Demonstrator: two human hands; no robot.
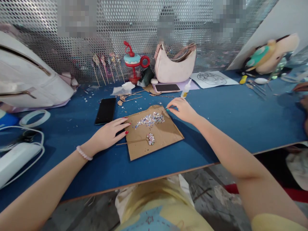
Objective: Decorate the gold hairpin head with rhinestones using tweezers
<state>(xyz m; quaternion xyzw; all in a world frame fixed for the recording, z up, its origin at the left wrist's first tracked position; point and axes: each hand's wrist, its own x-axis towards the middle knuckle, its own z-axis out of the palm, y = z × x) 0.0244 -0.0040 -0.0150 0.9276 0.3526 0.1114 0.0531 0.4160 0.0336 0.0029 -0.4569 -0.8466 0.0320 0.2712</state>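
Observation:
A brown cardboard sheet (pixel 163 134) lies on the blue table (pixel 228 112) in front of me. A pile of small glittering stones (pixel 150 119) is spread on its upper part. A thin stick with a stone-covered leaf-shaped head (pixel 150 138) rests lower on the sheet. My left hand (pixel 109 133) lies flat, fingers stretched out, on the table at the sheet's left edge, close to the stick's end. My right hand (pixel 183 109) is at the sheet's top right corner, fingers pinched on a thin tool I cannot make out clearly.
A black phone (pixel 105 110) lies left of the sheet, a second phone (pixel 167 88) behind it beside a small glue bottle (pixel 186 89). Finished sticks (pixel 107 69), a red-topped cup (pixel 133 65), a pink bag (pixel 175 65), a white backpack (pixel 29 80) and a tape roll (pixel 35 118) line the back and left.

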